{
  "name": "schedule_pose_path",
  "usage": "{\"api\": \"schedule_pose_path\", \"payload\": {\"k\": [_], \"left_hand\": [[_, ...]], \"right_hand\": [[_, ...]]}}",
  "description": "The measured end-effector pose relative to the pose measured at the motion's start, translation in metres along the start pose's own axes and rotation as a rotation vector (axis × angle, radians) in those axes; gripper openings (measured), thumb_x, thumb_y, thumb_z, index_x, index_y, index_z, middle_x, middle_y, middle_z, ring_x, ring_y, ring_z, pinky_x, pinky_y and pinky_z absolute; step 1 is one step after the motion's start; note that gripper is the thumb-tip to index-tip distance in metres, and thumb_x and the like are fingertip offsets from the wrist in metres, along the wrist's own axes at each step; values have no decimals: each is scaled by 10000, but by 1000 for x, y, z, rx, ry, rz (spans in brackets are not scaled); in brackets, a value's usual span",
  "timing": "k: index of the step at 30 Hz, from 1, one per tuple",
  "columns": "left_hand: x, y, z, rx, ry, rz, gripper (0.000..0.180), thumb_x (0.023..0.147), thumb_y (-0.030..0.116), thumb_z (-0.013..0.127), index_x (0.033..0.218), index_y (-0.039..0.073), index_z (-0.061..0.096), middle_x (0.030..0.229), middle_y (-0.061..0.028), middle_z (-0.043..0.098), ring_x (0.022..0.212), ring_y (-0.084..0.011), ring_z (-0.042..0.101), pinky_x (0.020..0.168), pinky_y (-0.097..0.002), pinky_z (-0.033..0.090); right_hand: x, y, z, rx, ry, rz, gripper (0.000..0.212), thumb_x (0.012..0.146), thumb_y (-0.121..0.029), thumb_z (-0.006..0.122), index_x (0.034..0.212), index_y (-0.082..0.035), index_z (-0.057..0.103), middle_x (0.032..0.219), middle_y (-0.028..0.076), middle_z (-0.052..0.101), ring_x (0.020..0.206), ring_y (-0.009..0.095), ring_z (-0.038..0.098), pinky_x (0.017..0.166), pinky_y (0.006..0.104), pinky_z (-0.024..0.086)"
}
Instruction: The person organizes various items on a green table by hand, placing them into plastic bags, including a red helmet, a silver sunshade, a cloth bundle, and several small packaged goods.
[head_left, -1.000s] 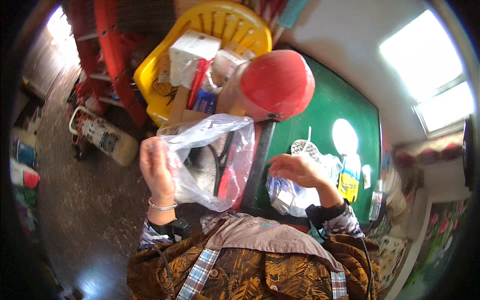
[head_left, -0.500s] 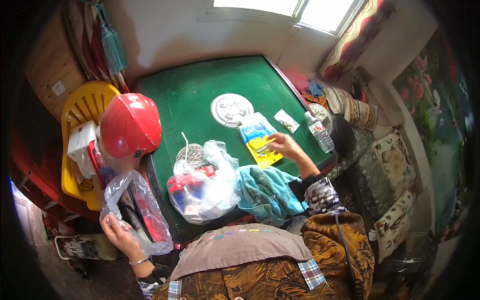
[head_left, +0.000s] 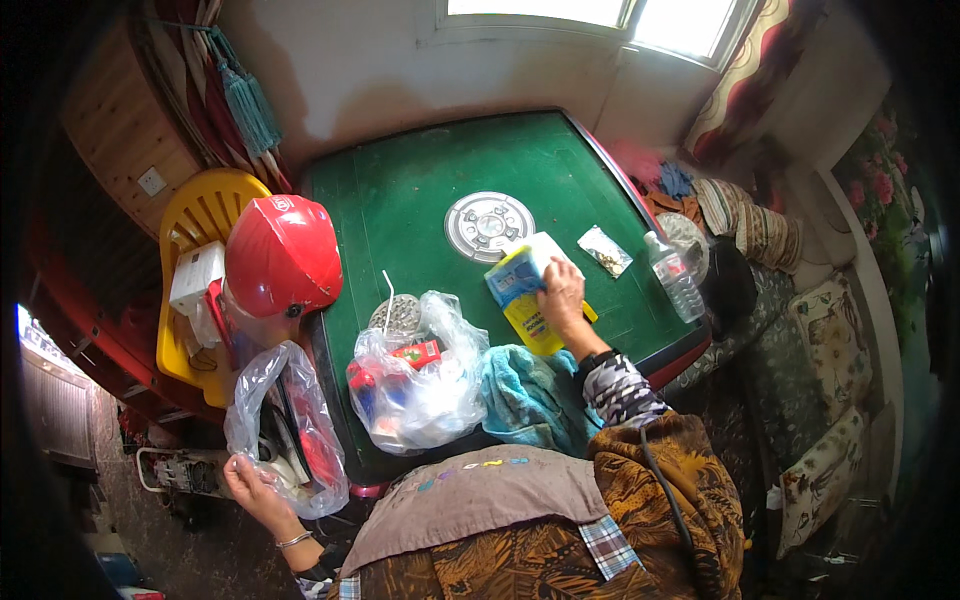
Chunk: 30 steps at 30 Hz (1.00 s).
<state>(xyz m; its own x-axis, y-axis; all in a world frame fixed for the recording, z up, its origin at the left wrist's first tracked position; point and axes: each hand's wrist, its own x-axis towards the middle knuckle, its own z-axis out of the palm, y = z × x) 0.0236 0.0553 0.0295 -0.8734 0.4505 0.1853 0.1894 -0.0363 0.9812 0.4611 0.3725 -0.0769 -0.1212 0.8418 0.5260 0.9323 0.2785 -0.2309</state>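
Observation:
My right hand (head_left: 563, 298) is on a blue and yellow plastic packet (head_left: 527, 308) lying on the green table, its fingers curled over the packet's upper right side. Low on the left, the fingers of my left hand (head_left: 258, 494) pinch the edge of a clear plastic bag (head_left: 243, 412), which hangs open beside the table. Dark and red items show inside that bag. Between my hands stands a knotted, translucent carrier bag (head_left: 440, 395) with red and blue packages in it. A crumpled teal towel (head_left: 535, 393) lies just below the packet.
A red helmet (head_left: 283, 255) sits at the table's left edge, by a yellow chair (head_left: 215, 195) holding a white box (head_left: 197, 275). The green table (head_left: 400, 180) has a round silver centre disc (head_left: 489, 226). To the right are a small clear sachet (head_left: 605, 250) and a plastic bottle (head_left: 677, 280).
My right hand has moved from above the packet's right edge onto its upper part and closed on it. The packet has shifted slightly. My left hand stays at the clear bag; the view has turned a little.

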Motion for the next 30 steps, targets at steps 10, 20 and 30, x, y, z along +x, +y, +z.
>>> {"api": "schedule_pose_path", "payload": {"k": [10, 20, 30], "left_hand": [[5, -17, 16, -112, -78, -28, 137, 974, 191, 501, 1012, 59, 497, 652, 49, 386, 542, -23, 365, 493, -171, 312], [15, -35, 17, -100, -122, -16, 133, 971, 174, 502, 1007, 47, 515, 665, 37, 423, 530, -27, 381, 482, -181, 328], [1, -2, 7, -18, 10, -75, 149, 953, 223, 534, 1004, 85, 558, 694, 50, 474, 550, -26, 421, 480, -189, 355]], "right_hand": [[-1, 1, -9, 373, -488, 331, 390, 809, -274, 616, 1161, -134, 519, 970, 193, 650, 919, 379, 622, 772, 465, 492], [57, 74, 10, 176, -454, 465, 561, 683, -349, 758, 1056, 6, 534, 999, 219, 630, 1006, 357, 599, 808, 418, 488], [71, 64, -7, 699, -629, 451, 281, 766, -305, 704, 835, -33, 684, 712, 26, 616, 662, 130, 555, 605, 319, 426]]}}
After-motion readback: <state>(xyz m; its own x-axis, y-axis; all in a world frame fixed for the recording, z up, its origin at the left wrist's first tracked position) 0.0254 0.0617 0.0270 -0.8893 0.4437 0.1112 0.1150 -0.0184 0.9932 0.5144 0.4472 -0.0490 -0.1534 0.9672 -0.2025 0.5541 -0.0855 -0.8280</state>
